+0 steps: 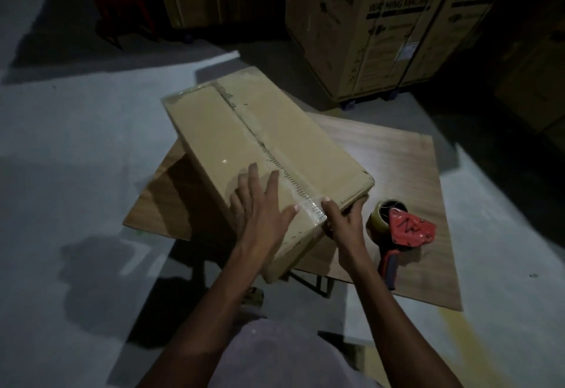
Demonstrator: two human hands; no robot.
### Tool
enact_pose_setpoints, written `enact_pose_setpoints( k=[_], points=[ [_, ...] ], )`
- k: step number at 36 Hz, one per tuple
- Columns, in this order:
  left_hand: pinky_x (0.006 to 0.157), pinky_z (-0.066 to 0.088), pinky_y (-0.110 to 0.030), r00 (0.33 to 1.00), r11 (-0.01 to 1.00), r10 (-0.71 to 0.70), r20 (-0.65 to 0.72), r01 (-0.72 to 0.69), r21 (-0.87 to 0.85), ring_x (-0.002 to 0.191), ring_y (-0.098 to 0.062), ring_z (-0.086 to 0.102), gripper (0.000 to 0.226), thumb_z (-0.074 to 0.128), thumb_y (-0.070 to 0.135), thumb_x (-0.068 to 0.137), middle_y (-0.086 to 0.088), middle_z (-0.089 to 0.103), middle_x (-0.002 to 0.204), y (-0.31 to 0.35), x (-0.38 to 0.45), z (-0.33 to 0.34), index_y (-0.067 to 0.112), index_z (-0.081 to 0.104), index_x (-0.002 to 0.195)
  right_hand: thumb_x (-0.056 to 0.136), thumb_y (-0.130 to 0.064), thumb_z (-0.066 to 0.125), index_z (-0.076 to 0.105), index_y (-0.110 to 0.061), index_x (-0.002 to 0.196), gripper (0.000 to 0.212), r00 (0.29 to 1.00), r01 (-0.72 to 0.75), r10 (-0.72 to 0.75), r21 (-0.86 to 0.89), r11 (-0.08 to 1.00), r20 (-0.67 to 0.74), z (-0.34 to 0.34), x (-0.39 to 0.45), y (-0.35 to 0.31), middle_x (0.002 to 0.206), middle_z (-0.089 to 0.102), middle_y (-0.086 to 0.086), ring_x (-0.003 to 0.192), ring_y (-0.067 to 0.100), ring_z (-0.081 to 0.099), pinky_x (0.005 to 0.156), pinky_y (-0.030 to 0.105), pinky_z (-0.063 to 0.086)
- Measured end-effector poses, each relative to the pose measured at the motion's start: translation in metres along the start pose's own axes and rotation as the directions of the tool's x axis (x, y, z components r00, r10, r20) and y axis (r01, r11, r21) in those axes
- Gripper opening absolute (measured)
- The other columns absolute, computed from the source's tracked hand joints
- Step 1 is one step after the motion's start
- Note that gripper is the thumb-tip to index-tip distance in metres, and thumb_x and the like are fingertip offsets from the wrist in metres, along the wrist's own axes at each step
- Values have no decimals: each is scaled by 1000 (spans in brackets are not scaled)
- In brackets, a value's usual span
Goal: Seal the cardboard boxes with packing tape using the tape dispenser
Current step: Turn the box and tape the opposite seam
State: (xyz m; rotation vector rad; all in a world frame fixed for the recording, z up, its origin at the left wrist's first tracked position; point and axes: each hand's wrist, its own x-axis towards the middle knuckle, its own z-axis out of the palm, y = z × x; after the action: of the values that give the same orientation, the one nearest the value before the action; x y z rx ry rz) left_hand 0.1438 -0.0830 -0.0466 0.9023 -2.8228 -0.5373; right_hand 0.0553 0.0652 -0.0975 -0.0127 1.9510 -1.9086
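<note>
A long cardboard box [244,143] lies tilted on a low wooden table [397,158], with clear packing tape [275,155] running along its centre seam. My left hand [260,204] rests flat with straight fingers on the box top near the close end. At that end my right hand [342,219] holds the box's corner, thumb on top by the tape's end, fingers curled round the edge. The red tape dispenser [403,231] with its tape roll lies on the table just right of my right hand, held by no hand.
Tall printed appliance cartons [382,27] stand behind the table at the right. A red hand truck [125,11] stands at the far left by more cartons. Grey floor [76,158] lies to the left. My knee [275,357] is below the table.
</note>
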Motion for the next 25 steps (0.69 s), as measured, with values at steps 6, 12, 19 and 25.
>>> enact_pose_setpoints(
  k=[6,12,19,25],
  points=[
    [120,16,-48,933,941,334,131,-338,12,154,-27,8,59,45,43,105,-6,12,169,19,39,16,28,24,158,86,-45,77,50,-40,146,66,989,-27,39,-86,996,143,-26,53,-26,134,68,-9,117,19,69,83,44,63],
    [113,25,-45,840,853,483,245,-515,82,146,-27,27,69,28,63,99,-8,26,164,27,70,28,24,28,156,79,-45,79,67,-54,123,46,979,-42,84,-216,975,186,-42,97,-53,125,73,1,107,26,73,79,44,64],
    [120,17,-49,796,834,500,340,-548,56,153,-32,16,93,20,79,93,-14,11,169,52,86,35,19,7,163,93,-20,76,59,-30,148,58,988,-27,65,-258,966,139,-55,131,-76,130,74,2,117,25,72,97,40,60],
    [119,21,-49,806,818,478,350,-553,159,149,-39,23,95,20,75,97,-24,19,164,75,85,32,6,11,161,90,-37,82,54,-5,150,73,998,-21,-7,-399,917,-69,-52,125,-80,136,67,7,120,19,69,107,41,55]
  ],
)
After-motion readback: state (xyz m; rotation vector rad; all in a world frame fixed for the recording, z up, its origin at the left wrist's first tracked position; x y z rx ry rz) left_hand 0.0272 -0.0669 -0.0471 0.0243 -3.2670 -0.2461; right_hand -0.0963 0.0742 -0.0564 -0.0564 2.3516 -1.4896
